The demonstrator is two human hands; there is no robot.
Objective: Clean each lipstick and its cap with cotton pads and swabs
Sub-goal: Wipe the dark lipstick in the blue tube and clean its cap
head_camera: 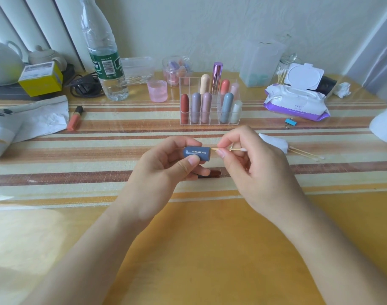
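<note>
1. My left hand (166, 166) holds the blue-grey cap (197, 154) just above the worktop (210, 238). Its thumb and curled fingers (188, 164) are clamped round the barrel, and the open mouth faces right.
2. My right hand (254, 168) pinches the cotton swab (229, 149) between thumb and fingertips, close to the cap. One end sits at the cap's mouth and the white tip points right. I cannot tell how deep it reaches.
3. Risk: the stick is thin, so a hard push against the cap's floor could bow or snap it.
4. Risk: a slanted entry would likely scrape the rim and smear residue outward instead of lifting it.
5. Risk: a dark red lipstick (212, 173), mostly hidden, lies on the worktop just beneath my left hand. Lowering that hand could roll it away or dent it.
6. Spare swabs (306, 154) and a cotton pad (273, 143) lie near on the right, in case this tip fouls.
</note>
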